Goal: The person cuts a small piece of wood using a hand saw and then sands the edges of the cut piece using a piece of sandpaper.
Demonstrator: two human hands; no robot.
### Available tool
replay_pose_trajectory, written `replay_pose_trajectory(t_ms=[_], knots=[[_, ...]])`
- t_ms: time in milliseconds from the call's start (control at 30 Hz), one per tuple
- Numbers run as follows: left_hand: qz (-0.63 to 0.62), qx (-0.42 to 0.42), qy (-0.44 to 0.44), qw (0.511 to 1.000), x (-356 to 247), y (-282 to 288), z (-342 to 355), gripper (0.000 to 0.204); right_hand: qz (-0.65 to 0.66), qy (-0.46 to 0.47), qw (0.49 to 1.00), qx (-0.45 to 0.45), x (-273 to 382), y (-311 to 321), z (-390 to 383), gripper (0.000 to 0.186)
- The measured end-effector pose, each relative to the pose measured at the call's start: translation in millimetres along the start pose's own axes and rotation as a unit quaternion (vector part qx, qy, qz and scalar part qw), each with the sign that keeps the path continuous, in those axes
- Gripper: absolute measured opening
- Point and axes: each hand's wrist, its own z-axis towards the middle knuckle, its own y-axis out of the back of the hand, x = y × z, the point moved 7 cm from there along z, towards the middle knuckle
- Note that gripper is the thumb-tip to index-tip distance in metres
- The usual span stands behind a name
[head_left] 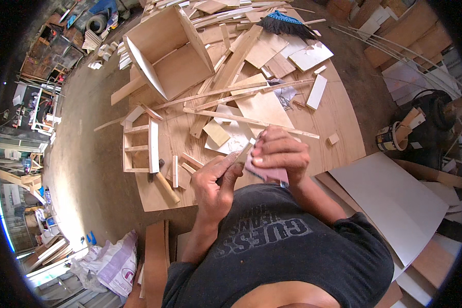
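Observation:
In front of my chest, over the table's near edge, both hands are close together. My left hand [216,182] is closed round a small wooden piece [245,152], which tilts up toward the right hand. My right hand [282,151] pinches a folded pinkish sheet of sandpaper [267,171], with its fingers bent over the far end of the wood. The fingers hide where sheet and wood meet. Beyond the hands lies a small tan block [216,132]. To the left are a hammer [165,186] and a little wooden frame with slats [136,148].
A large wooden table [339,118] holds an open plywood box [182,72], long strips, offcuts and a blue brush with black bristles [287,25]. Sheets of board [390,200] are stacked at the right, near a bucket [390,138]. A white-and-purple sack [113,264] lies at lower left.

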Motion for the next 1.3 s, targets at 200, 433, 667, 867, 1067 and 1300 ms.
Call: replay_pose_trajectory(t_ms=[200, 433, 667, 867, 1067, 1300], knots=[[-0.024, -0.006, 0.034, 0.999, 19, -2, -4, 0.023, 0.01, -0.021, 1.0, -0.019, 2, -3, -2, 0.022], [-0.026, -0.015, 0.023, 0.999, 19, -1, -2, 0.025, -0.007, -0.044, 0.998, -0.041, -8, -5, -11, 0.02], [-0.053, -0.021, 0.076, 0.995, 30, -2, -6, 0.022, -0.019, -0.053, 0.997, -0.055, -14, -6, -23, 0.019], [0.0, -0.029, 0.019, 0.999, 30, -2, -3, 0.023, -0.011, -0.088, 0.995, -0.045, -32, -9, -35, 0.018], [-0.082, -0.022, 0.075, 0.994, 40, -1, 2, 0.025, -0.038, -0.204, 0.96, -0.186, -60, 21, -70, 0.027], [-0.1, -0.009, 0.091, 0.991, 38, -4, 5, 0.025, -0.033, -0.132, 0.984, -0.112, -18, 10, -25, 0.027]])
